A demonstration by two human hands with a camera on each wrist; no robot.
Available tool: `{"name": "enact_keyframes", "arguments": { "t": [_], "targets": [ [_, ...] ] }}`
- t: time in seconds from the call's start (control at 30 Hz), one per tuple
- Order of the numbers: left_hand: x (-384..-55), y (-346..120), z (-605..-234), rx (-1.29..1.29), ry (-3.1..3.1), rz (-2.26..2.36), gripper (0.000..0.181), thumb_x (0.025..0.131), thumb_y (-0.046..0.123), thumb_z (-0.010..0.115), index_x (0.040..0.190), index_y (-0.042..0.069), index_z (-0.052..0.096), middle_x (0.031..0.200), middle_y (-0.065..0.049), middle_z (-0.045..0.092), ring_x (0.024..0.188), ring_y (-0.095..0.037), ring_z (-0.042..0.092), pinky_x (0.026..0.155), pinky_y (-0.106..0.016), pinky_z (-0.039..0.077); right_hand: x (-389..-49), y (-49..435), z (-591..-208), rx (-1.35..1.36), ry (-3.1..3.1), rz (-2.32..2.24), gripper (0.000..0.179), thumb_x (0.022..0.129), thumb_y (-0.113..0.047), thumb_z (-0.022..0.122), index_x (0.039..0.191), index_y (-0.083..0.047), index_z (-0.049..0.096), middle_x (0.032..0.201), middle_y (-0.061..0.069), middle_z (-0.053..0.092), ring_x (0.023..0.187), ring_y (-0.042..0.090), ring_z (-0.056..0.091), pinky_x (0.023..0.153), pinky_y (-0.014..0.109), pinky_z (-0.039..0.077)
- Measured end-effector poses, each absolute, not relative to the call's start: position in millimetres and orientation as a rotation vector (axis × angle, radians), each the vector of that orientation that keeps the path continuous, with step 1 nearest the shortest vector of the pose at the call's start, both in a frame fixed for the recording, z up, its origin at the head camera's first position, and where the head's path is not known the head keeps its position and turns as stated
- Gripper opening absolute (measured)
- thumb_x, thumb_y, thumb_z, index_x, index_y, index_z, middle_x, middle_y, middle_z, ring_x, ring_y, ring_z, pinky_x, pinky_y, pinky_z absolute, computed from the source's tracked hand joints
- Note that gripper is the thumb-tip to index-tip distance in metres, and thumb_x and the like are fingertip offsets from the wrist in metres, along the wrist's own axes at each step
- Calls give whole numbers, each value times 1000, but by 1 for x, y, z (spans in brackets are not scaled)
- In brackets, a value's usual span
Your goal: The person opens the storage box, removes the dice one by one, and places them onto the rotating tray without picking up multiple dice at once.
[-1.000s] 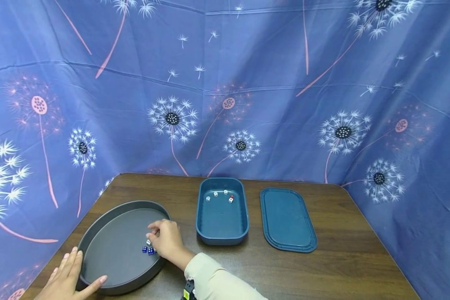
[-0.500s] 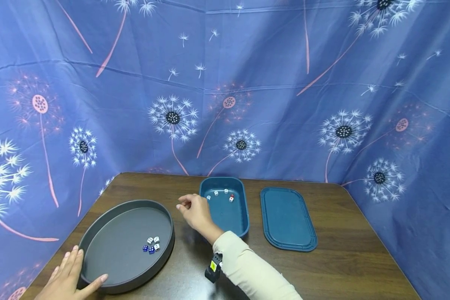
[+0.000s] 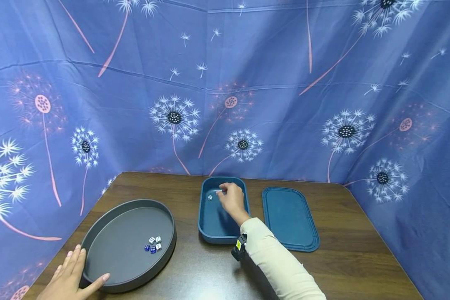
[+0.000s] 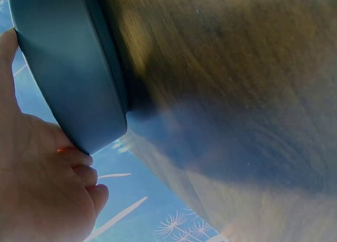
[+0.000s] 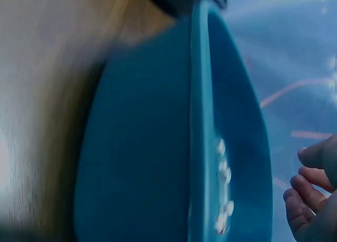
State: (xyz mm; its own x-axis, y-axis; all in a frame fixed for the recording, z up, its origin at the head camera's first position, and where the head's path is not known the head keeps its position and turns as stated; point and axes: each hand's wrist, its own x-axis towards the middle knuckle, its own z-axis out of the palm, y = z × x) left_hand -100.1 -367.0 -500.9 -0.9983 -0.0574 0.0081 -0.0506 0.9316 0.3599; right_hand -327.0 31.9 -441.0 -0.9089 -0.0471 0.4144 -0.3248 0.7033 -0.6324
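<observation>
Head view: left hand [image 3: 68, 276] spread wide against tray [image 3: 123, 241] by left edge of table [image 3: 341, 258], likely steadying; right hand [image 3: 233, 201] over tub [image 3: 214, 227], grip narrow, seemingly empty.

Blue cloth backdrop [image 3: 285, 58] (dandelion-printed, creased across), brown wood-grain table [image 3: 360, 258], flat teal lid [image 3: 291, 216] lying on it.

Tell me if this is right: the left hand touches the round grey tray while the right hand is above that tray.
Wrong place for the right hand: the head view shows it above the rectangular blue plastic bin. The left hand does touch the round grey tray.
</observation>
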Motion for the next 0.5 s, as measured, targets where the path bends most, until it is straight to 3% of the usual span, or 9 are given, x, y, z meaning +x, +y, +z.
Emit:
{"name": "enact_keyframes", "arguments": {
  "t": [0.27, 0.5],
  "targets": [
    [-99, -369, -502, 86, -3054, -558, 109, 90, 58, 54, 140, -24, 4, 146, -45, -5, 135, -56, -15, 103, -68, -16, -340, 57, -457, 199, -2613, 955, 19, 83, -12, 74, 99, -1, 74, 85, 10, 71, 82, 26, 66, 76, 45, 51],
    [-100, -366, -501, 112, -3061, -536, 108, 89, 58, 55, 139, -26, 8, 146, -45, -2, 135, -58, -10, 102, -74, -3, -345, 62, -468, 256, -2636, 686, 20, 81, -14, 75, 96, -1, 74, 91, 13, 67, 88, 32, 59, 81, 42, 48]
  ]
}}
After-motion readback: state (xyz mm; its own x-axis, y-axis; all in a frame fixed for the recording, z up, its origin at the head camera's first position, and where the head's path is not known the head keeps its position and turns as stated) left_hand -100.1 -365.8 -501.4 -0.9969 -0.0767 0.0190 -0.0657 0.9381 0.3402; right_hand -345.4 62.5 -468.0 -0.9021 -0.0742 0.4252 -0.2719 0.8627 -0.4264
